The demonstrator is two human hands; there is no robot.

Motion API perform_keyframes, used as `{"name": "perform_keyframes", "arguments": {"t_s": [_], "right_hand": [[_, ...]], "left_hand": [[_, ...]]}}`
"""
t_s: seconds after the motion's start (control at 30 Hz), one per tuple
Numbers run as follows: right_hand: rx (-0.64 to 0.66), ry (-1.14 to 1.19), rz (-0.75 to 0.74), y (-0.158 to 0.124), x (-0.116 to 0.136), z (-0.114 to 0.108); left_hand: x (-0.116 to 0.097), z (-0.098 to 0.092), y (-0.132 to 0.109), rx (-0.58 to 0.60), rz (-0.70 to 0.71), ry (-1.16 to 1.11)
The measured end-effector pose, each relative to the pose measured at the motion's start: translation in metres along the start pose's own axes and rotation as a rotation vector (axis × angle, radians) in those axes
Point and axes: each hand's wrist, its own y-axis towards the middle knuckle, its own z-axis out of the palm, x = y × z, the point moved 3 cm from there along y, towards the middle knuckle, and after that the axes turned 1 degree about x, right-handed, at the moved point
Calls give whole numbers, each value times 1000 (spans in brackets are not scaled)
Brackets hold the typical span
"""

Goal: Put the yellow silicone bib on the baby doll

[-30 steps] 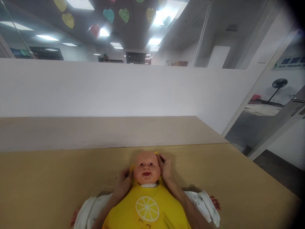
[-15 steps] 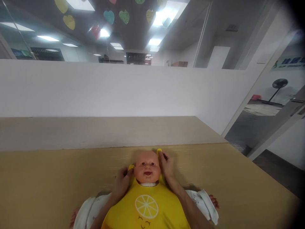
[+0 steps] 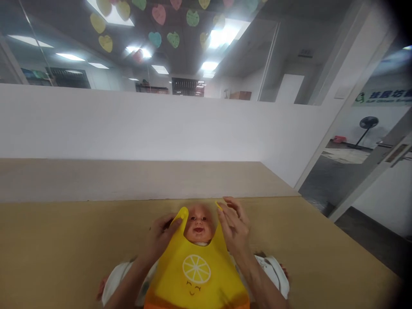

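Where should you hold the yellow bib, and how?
Best by its neck straps, I'd say: pinch one with the left hand from the left, the other with the right hand from the right. They're narrow, one each side of the doll's head, while the yellow bib spreads wide below.

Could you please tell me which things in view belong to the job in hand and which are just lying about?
In hand:
- yellow bib, a strap in the left hand, the other in the right hand
- doll, behind the bib

Just around:
- fan, beyond the doorway
- heart-shaped cutouts up on the glass
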Motion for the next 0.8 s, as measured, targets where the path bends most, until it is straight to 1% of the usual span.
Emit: {"name": "perform_keyframes", "arguments": {"t_s": [0.07,0.1,0.13,0.23,0.33,0.4,0.5,0.57,0.67,0.73,0.8], "right_hand": [[122,-67,-110,1,25,6],[172,-85,-158,1,34,10],[213,-90,-193,0,41,14],[302,-66,-218,-5,50,23],[389,12,-135,-13,47,24],[440,129,-31,-14,45,21],[518,325,134,-5,45,14],[575,415,178,6,48,9],[698,465,243,19,52,0],[781,437,295,22,54,-7],[842,369,306,24,57,-14]], "left_hand": [[-21,6,-5,79,54,8],[-29,9,-8,124,85,-13],[-36,12,-10,144,113,-42],[-43,14,-14,143,172,-116],[-40,14,-16,156,167,-132],[-37,15,-18,185,171,-109],[-40,16,-21,189,225,-49],[-48,15,-24,201,278,-7],[-60,14,-30,242,331,38],[-63,14,-34,255,319,65],[-61,15,-37,249,280,115]]}}
